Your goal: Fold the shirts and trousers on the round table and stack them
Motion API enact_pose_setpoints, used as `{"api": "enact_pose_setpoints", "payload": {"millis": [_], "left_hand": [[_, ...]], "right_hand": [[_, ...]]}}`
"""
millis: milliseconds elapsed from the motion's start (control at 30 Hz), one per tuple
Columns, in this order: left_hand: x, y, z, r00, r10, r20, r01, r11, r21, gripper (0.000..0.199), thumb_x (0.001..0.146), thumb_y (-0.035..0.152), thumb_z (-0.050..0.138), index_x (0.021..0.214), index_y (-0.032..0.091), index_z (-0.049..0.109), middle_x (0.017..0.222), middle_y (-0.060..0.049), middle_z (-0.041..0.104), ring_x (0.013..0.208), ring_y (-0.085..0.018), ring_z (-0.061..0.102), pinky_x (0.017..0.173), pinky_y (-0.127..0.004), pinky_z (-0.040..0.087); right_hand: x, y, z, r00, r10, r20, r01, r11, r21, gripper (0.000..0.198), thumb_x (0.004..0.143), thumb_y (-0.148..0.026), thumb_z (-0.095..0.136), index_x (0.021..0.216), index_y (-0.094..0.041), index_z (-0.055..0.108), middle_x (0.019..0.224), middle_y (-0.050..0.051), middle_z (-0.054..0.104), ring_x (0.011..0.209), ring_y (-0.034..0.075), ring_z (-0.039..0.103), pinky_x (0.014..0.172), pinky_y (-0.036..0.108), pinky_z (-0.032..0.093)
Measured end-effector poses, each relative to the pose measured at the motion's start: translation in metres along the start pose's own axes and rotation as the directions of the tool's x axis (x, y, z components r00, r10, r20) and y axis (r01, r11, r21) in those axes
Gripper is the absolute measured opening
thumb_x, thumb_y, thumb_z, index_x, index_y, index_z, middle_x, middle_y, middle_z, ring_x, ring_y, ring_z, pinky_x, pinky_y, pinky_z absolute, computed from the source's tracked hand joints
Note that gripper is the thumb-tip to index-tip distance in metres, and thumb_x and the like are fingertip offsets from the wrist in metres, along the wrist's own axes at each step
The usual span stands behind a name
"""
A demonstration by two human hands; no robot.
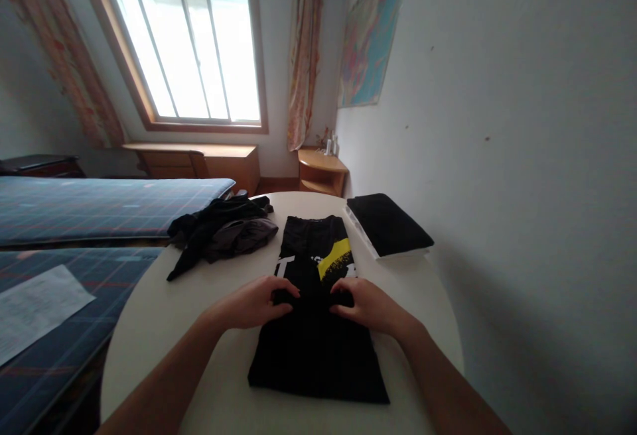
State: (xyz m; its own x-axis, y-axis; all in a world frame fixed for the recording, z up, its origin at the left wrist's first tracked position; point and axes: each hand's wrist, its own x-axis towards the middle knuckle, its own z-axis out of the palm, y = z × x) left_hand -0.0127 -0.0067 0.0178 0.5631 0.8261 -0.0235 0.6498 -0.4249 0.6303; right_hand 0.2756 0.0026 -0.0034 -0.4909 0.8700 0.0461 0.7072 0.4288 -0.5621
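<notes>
Midway, left hand [253, 302] and right hand [371, 305] pinching black garment [314, 342], table [164, 332] showing past both side edges.

A black, yellow-printed garment [316, 355] lies folded on the table [149, 319].

This looks like a home bedroom; two plaid mattresses [99, 206] lie beyond the left edge of a round tabletop [149, 302] where clothes [318, 349] lie; past its far edge stand low wooden furniture [233, 163] and a corner shelf [321, 162]; patterned curtains [304, 57] flank a wood-framed window [194, 50]; a map [373, 44] hangs on the wall [497, 223] along the tabletop's right edge.
</notes>
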Motion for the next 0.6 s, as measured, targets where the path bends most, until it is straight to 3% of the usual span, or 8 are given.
{"api": "enact_pose_setpoints", "payload": {"millis": [167, 367, 500, 600], "left_hand": [[0.007, -0.003, 0.011, 0.999, -0.014, -0.05, 0.015, 1.0, 0.001, 0.027, 0.077, 0.03, 0.069, 0.103, 0.022, 0.066, 0.101, -0.003, 0.07, 0.092, -0.022, 0.063, 0.086, -0.033, 0.048], [0.014, -0.002, 0.028, 0.997, -0.036, -0.061, 0.034, 0.999, -0.039, 0.044, 0.079, 0.026, 0.068, 0.122, 0.026, 0.06, 0.108, -0.004, 0.071, 0.096, -0.022, 0.066, 0.083, -0.032, 0.05], [0.013, 0.001, 0.029, 0.995, 0.053, -0.081, -0.056, 0.998, -0.036, 0.037, 0.085, 0.02, 0.058, 0.121, 0.027, 0.063, 0.118, -0.003, 0.07, 0.108, -0.021, 0.064, 0.097, -0.033, 0.047], [0.012, 0.004, 0.026, 0.991, 0.122, -0.049, -0.124, 0.992, -0.031, 0.043, 0.086, 0.013, 0.051, 0.124, 0.028, 0.063, 0.124, 0.0, 0.069, 0.113, -0.02, 0.063, 0.103, -0.032, 0.045]], "right_hand": [[0.0, -0.005, -0.001, 0.996, -0.087, -0.008, 0.087, 0.994, -0.061, 0.016, 0.074, -0.028, 0.077, 0.085, -0.02, 0.068, 0.089, 0.004, 0.069, 0.088, 0.021, 0.062, 0.078, 0.03, 0.046], [0.0, -0.007, 0.002, 0.996, -0.093, 0.016, 0.093, 0.995, -0.026, 0.027, 0.084, -0.039, 0.069, 0.104, -0.021, 0.069, 0.099, 0.006, 0.07, 0.091, 0.022, 0.063, 0.083, 0.032, 0.047], [0.0, -0.007, 0.002, 0.996, -0.088, 0.011, 0.088, 0.996, -0.013, 0.023, 0.091, -0.037, 0.06, 0.106, -0.022, 0.07, 0.102, 0.006, 0.072, 0.093, 0.022, 0.066, 0.084, 0.033, 0.047], [-0.001, -0.01, -0.001, 0.993, -0.114, 0.029, 0.114, 0.993, 0.017, 0.021, 0.091, -0.033, 0.059, 0.107, -0.023, 0.069, 0.103, 0.005, 0.073, 0.093, 0.021, 0.067, 0.084, 0.032, 0.047]]}}
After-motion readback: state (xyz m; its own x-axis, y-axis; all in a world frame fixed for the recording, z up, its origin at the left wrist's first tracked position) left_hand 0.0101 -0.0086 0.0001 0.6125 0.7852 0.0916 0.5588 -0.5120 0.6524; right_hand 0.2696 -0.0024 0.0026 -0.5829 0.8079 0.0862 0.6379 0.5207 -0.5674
